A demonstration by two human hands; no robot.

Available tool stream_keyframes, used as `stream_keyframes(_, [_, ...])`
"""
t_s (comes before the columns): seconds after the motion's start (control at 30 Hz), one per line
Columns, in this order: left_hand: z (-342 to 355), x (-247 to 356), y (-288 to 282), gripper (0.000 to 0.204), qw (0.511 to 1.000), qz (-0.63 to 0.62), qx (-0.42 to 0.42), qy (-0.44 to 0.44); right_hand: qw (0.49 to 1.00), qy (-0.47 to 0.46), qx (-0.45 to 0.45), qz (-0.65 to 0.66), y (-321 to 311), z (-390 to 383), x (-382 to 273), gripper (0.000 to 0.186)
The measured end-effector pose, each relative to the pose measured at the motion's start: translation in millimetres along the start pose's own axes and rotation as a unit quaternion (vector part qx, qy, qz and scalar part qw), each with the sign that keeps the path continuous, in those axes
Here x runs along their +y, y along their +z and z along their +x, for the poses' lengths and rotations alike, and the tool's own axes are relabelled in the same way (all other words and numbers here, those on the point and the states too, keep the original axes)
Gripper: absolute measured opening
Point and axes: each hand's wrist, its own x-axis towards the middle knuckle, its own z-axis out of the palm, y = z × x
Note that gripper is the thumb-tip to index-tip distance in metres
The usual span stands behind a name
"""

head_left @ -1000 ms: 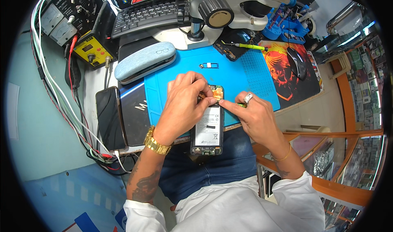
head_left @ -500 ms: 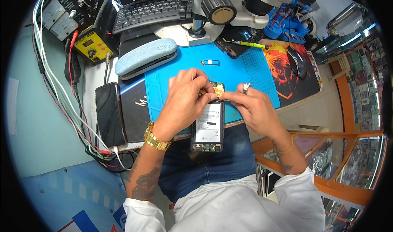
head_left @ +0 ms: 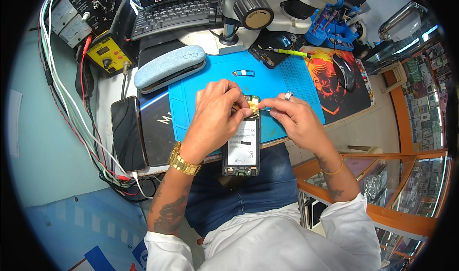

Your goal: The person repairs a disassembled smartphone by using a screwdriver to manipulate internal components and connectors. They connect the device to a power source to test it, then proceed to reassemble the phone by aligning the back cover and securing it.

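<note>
An opened smartphone [head_left: 241, 149] with its back off juts over the table's front edge, its white-labelled battery and bare circuit board [head_left: 253, 101] showing. Thumb and bent fingers of my left hand [head_left: 217, 108] are closed at the phone's upper left side, covering part of the board. Orange-gold film or flex [head_left: 254, 108] lies between my hands on the board. My right hand [head_left: 296, 120] is curled, its index fingertip at the board's upper right edge and the thumb tucked close beneath. Anything small pinched there is hidden.
Behind the phone on the blue mat [head_left: 215, 70] lies a SIM tray [head_left: 245, 73]. Around it are a glasses case [head_left: 169, 67], another phone [head_left: 128, 134], a microscope [head_left: 253, 12], a yellow-green screwdriver [head_left: 289, 52] on a dark phone part, and a mouse [head_left: 344, 72].
My right hand has shifted slightly up, its index fingertip moving from the film toward the board's upper right edge. My left hand stays in place on the phone.
</note>
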Motion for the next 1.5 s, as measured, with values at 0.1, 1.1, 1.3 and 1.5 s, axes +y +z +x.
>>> stream_keyframes(0.1, [0, -1, 0, 0.013, 1.0, 0.0, 0.001, -0.001, 1.0, -0.021, -0.002, -0.013, 1, -1, -2, 0.025])
stream_keyframes(1.1, [-2, -5, 3, 0.014, 1.0, 0.003, 0.016, 0.017, 0.963, -0.14, 0.029, -0.227, 7, -9, -17, 0.036])
stream_keyframes(1.3, [-2, -4, 3, 0.013, 1.0, 0.006, 0.019, 0.022, 0.98, -0.094, 0.043, -0.171, 16, -11, -6, 0.033])
stream_keyframes(1.5, [-2, -3, 3, 0.013, 1.0, 0.007, 0.015, 0.022, 0.997, -0.008, 0.04, -0.063, 16, -8, -12, 0.023])
